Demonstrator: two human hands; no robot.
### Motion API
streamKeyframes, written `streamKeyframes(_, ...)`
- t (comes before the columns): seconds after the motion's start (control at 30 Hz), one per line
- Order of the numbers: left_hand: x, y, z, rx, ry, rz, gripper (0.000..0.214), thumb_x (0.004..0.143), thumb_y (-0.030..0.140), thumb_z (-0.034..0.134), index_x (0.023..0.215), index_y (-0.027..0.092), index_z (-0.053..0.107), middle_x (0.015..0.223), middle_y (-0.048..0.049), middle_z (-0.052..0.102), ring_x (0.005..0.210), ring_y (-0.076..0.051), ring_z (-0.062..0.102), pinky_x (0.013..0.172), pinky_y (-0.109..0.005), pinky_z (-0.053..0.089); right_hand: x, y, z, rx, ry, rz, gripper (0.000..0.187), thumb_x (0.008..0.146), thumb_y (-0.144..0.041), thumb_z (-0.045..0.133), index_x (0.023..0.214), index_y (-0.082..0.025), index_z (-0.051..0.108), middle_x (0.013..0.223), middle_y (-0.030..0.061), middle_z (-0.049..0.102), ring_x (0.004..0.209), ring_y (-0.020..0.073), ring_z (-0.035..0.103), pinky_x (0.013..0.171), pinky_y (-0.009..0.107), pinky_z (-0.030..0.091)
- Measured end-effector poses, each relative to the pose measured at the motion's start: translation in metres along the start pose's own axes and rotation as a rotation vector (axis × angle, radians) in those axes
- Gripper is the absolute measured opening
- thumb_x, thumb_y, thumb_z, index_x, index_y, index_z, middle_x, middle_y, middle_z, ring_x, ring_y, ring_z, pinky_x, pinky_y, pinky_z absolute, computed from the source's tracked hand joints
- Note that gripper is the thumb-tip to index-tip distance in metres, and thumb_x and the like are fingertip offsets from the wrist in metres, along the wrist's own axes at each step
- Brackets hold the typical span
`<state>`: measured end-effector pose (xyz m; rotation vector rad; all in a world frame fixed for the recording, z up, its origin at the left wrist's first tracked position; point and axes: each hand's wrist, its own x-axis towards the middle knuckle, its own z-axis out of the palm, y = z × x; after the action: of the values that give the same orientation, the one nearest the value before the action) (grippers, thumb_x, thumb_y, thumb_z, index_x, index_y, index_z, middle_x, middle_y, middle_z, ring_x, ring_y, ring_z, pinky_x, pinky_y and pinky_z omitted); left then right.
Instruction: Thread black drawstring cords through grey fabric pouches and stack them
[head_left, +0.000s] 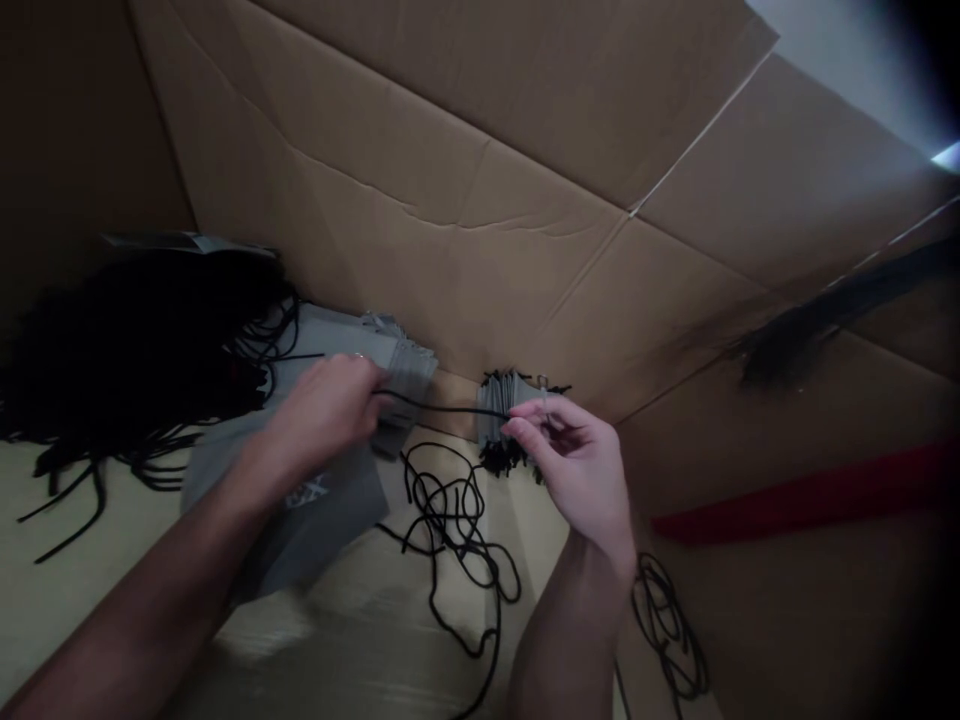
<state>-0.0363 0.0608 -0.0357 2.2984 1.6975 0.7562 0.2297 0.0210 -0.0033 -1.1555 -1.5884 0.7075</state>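
Note:
A thin black cord (450,408) runs nearly level between my two hands. My left hand (337,398) is closed around its left end, knuckles up. Thumb and index finger of my right hand (577,450) pinch the other end. A small light-coloured loop (544,385) shows by the right fingers; what it is I cannot make out. Beneath my left forearm lies a grey fabric piece (322,520) with white lettering, partly hidden by the arm. Behind my left hand rests a stack of grey fabric pieces (416,365). Just behind the right fingertips stands a grey bundle (491,415) with black cord ends.
A big heap of black cords (150,340) fills the left side. Loose tangled cord (457,520) lies in front of my hands, and coiled cord (667,630) at lower right. Cardboard walls (450,200) rise behind. A red strip (810,495) and a dark bundle (847,310) are at right.

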Motion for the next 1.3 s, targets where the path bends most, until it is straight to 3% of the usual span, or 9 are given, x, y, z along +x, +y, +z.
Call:
streamKeyframes(0.07, -0.006, 0.019, 0.003, -0.073, -0.032, 0.103, 0.043, 0.086, 0.031, 0.083, 0.127, 0.021, 0.076, 0.113, -0.0111, 0.081, 0.09, -0.028, 0.074, 0.08, -0.036, 0.054, 0.001, -0.002, 0.01, 0.015, -0.034, 0.011, 0.011, 0.085, -0.031, 0.085, 0.09, -0.023, 0.079, 0.08, 0.0016, 0.077, 0.072, 0.0161, 0.07, 0.064, 0.028, 0.057)
streamKeyframes(0.1, -0.009, 0.029, 0.004, -0.135, -0.056, 0.161, 0.041, 0.09, 0.035, 0.079, 0.129, 0.024, 0.075, 0.111, -0.007, 0.082, 0.082, -0.022, 0.073, 0.074, -0.031, 0.054, 0.001, -0.003, 0.015, 0.034, -0.06, 0.015, 0.011, 0.085, -0.032, 0.084, 0.09, -0.023, 0.079, 0.081, 0.0015, 0.077, 0.073, 0.0159, 0.07, 0.064, 0.028, 0.057)
streamKeyframes(0.17, -0.013, 0.045, 0.006, -0.376, -0.106, 0.302, 0.022, 0.101, 0.028, 0.062, 0.115, 0.021, 0.078, 0.088, -0.0028, 0.08, 0.065, -0.016, 0.067, 0.064, -0.027, 0.049, 0.001, -0.004, 0.021, 0.078, -0.105, 0.021, 0.011, 0.086, -0.032, 0.084, 0.09, -0.024, 0.078, 0.082, 0.0014, 0.078, 0.073, 0.0155, 0.071, 0.064, 0.027, 0.057)
streamKeyframes(0.23, -0.014, 0.052, 0.006, -0.466, -0.077, 0.361, 0.025, 0.1, 0.016, 0.054, 0.095, 0.019, 0.078, 0.071, 0.0001, 0.072, 0.057, -0.013, 0.06, 0.059, -0.026, 0.042, 0.001, -0.005, 0.022, 0.088, -0.112, 0.023, 0.011, 0.086, -0.032, 0.083, 0.089, -0.024, 0.077, 0.082, 0.001, 0.078, 0.072, 0.0153, 0.07, 0.063, 0.027, 0.056)
streamKeyframes(0.4, -0.011, 0.046, 0.002, -0.417, -0.065, 0.305, 0.028, 0.098, 0.015, 0.055, 0.079, 0.019, 0.077, 0.056, 0.0035, 0.061, 0.047, -0.011, 0.047, 0.051, -0.027, 0.032, 0.001, -0.003, 0.017, -0.017, -0.049, 0.017, 0.01, 0.086, -0.032, 0.084, 0.089, -0.023, 0.081, 0.079, 0.0009, 0.076, 0.069, 0.0152, 0.066, 0.061, 0.028, 0.053)
streamKeyframes(0.57, -0.013, 0.051, 0.007, -0.518, 0.043, 0.341, 0.026, 0.101, 0.017, 0.056, 0.1, 0.019, 0.082, 0.08, -0.0028, 0.079, 0.061, -0.014, 0.064, 0.061, -0.026, 0.044, 0.002, -0.006, 0.021, 0.02, -0.116, -0.035, 0.012, 0.09, -0.036, 0.083, 0.092, -0.025, 0.082, 0.084, 0.0013, 0.078, 0.075, 0.0172, 0.072, 0.068, 0.03, 0.059)
streamKeyframes(0.73, -0.014, 0.053, 0.003, -0.626, 0.115, 0.267, 0.025, 0.101, 0.019, 0.057, 0.099, 0.02, 0.082, 0.078, -0.0005, 0.079, 0.068, -0.015, 0.07, 0.062, -0.024, 0.048, -0.002, -0.007, 0.015, -0.086, -0.127, -0.186, 0.022, 0.108, -0.037, 0.061, 0.115, -0.028, 0.08, 0.1, 0.0039, 0.081, 0.088, 0.0196, 0.074, 0.078, 0.034, 0.059)
streamKeyframes(0.87, -0.017, 0.056, -0.008, -0.766, 0.091, 0.193, 0.027, 0.103, 0.026, 0.058, 0.091, 0.019, 0.081, 0.083, -0.0029, 0.082, 0.078, -0.018, 0.075, 0.062, -0.024, 0.052, -0.005, -0.005, 0.007, -0.245, -0.006, -0.262, 0.022, 0.107, -0.028, 0.062, 0.114, -0.03, 0.082, 0.102, 0.0038, 0.081, 0.09, 0.0213, 0.074, 0.081, 0.038, 0.057)
streamKeyframes(1.3, -0.02, 0.064, -0.021, -0.832, 0.077, 0.173, 0.034, 0.101, 0.029, 0.06, 0.075, 0.02, 0.08, 0.072, -0.0015, 0.079, 0.063, -0.016, 0.068, 0.053, -0.025, 0.047, -0.006, -0.012, 0.008, -0.362, -0.007, -0.357, 0.032, 0.106, -0.014, 0.058, 0.119, -0.032, 0.082, 0.099, 0.0019, 0.082, 0.089, 0.0208, 0.072, 0.079, 0.039, 0.056)
